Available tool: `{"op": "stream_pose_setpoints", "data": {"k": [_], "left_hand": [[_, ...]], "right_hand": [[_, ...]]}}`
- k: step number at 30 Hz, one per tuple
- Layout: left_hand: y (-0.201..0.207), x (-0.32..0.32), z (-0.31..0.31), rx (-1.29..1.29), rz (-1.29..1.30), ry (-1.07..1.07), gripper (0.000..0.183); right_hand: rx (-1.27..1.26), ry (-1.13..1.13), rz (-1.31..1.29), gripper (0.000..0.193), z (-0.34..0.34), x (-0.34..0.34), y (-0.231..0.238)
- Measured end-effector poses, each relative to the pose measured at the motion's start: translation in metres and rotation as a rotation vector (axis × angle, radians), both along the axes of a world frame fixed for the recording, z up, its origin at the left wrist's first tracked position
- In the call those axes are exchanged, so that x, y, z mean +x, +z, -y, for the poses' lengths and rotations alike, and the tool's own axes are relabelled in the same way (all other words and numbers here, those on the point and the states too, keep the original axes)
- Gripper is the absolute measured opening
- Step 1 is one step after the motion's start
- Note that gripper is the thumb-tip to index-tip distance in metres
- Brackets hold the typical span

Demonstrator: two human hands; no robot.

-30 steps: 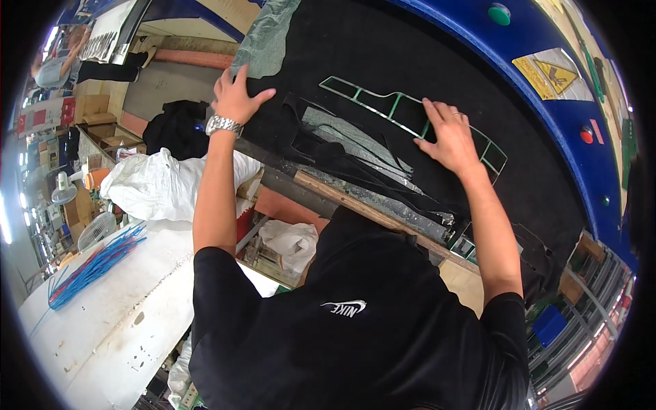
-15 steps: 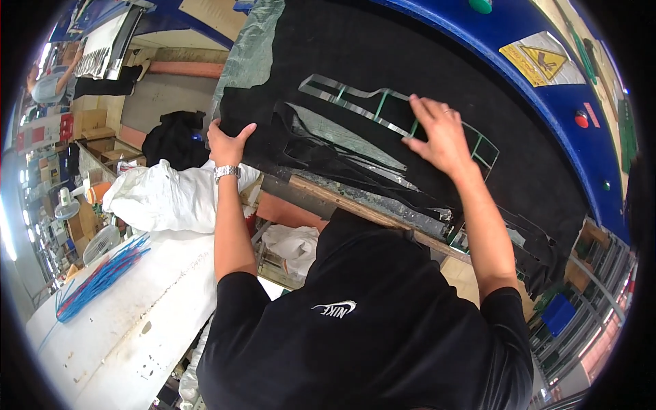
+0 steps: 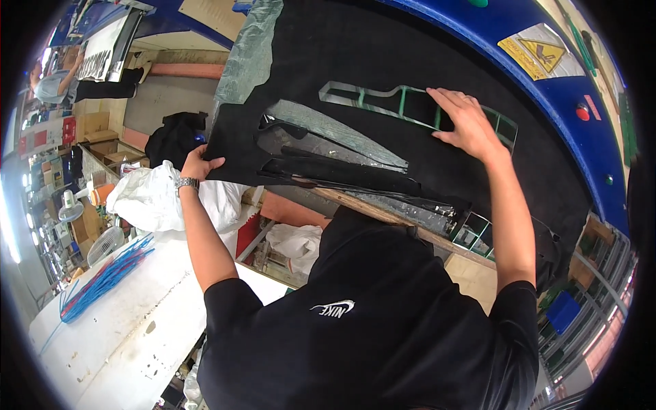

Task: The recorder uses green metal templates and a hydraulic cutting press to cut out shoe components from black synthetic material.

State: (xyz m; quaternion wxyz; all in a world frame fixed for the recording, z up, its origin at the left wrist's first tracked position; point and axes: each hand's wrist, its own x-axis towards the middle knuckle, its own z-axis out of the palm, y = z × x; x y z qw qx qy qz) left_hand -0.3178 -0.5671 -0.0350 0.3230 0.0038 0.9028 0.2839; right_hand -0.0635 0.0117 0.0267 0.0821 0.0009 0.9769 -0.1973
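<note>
Black sheet material, like leather or thick cloth, covers the work surface. My left hand, wearing a metal watch, grips its left edge, thumb on top and the other fingers partly hidden. Across a long, narrow cutting die with green crossbars rests my right hand. Its fingers reach over the far rim and the thumb is at the near rim. The die lies on the black sheet, right of a cut-out gap through which a grey-green layer shows. Loose black strips lie along the near edge.
A second, smaller die sits at the near edge by my right forearm. A blue machine beam curves behind the sheet. On the left are a white bag, blue cords on a white table, and a person farther off.
My left hand has moved left and toward me, drawing the sheet's edge with it and widening the gap. My right hand and the die have shifted right and slightly nearer.
</note>
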Motion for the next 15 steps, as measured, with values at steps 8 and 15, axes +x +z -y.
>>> {"op": "stream_pose_setpoints", "data": {"k": [8, 15], "left_hand": [[0.002, 0.026, -0.068, -0.471, -0.73, -0.108, 0.075], [0.007, 0.019, -0.174, -0.188, -0.839, -0.302, 0.055]], "right_hand": [[0.31, 0.137, 0.093, 0.066, -0.02, 0.069, 0.01], [0.07, -0.878, 0.094, 0.089, 0.007, 0.074, 0.013]]}}
